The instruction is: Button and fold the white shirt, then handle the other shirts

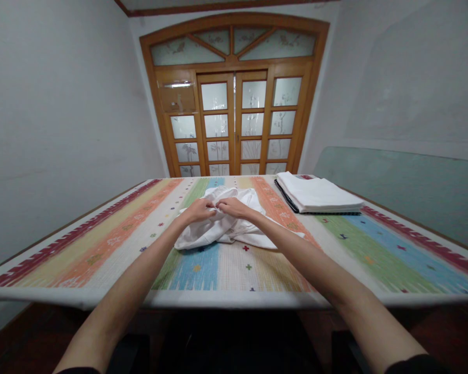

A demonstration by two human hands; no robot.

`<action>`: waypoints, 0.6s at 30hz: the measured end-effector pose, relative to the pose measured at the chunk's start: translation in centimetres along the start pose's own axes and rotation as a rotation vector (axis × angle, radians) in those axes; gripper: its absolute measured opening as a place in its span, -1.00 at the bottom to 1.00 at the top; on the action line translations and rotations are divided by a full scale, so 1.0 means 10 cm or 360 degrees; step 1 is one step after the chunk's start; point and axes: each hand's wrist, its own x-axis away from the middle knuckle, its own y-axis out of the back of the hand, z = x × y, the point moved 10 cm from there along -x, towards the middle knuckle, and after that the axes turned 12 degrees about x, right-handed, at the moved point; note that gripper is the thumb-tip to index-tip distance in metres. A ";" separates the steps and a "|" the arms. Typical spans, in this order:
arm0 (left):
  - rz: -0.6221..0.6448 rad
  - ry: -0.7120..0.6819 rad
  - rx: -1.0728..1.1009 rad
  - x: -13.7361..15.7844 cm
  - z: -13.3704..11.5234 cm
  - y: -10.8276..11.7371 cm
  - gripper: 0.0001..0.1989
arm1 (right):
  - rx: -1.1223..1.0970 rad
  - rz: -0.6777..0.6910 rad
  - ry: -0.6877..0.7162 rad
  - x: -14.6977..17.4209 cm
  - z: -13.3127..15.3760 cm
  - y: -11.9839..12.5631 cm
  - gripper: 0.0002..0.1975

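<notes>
Left hand [200, 209]: Thumb and fingers are brought close together, and a bit of white cloth [203, 235] seems to be pinched by them.
Right hand [233, 206]: It is placed just beside the left hand, with its fingers bent in, and the same cloth seems to be pinched here too. The very tips are too small to be seen well.
White cloth: It is bunched up under and around the grip. One floppy part is spread from the grip toward the body, and one thin end is stuck out to the right.
Crumples: By its look, little seems to be done with this cloth so far. It is heaped up, and no flat, neat shape is made yet. Creases and loose ends seem to be left.
White folded stack [320, 195]: It is laid flat on a dark layer [286, 197], right of the grip and well apart from it. It is touched by neither hand.
Right forearm [315, 259]: Part of the bunched cloth is hidden by it.
Striped tablecloth [234, 270]: It is spread under the grip and both cloth heaps.
Glass doors [234, 117]: They are set far beyond the grip.
Green panel [398, 182]: It is seen far to the right of the grip, past the stack.
</notes>
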 end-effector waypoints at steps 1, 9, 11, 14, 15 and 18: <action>-0.0007 -0.0013 0.0013 0.00 -0.01 0.00 -0.73 | -0.0053 0.0011 -0.0025 -0.01 -0.02 -0.01 -0.70; 0.0020 0.0102 0.0505 0.04 0.08 0.03 -0.62 | -0.0637 -0.0192 -0.0222 -0.06 -0.18 -0.09 -0.73; -0.0071 0.0213 0.0505 0.03 0.18 0.04 -0.64 | -0.0724 -0.0210 -0.0276 -0.07 -0.25 -0.15 -0.74; -0.0191 0.0358 0.0478 0.03 0.30 0.02 -0.71 | -0.0890 -0.0212 -0.0348 -0.08 -0.35 -0.25 -0.72; -0.0196 0.0382 0.0475 0.04 0.32 -0.01 -0.71 | -0.0942 -0.0208 -0.0360 -0.08 -0.37 -0.28 -0.72; -0.0128 0.0386 0.0511 0.05 0.32 -0.09 -0.63 | -0.1078 -0.0197 -0.0361 -0.07 -0.40 -0.33 -0.73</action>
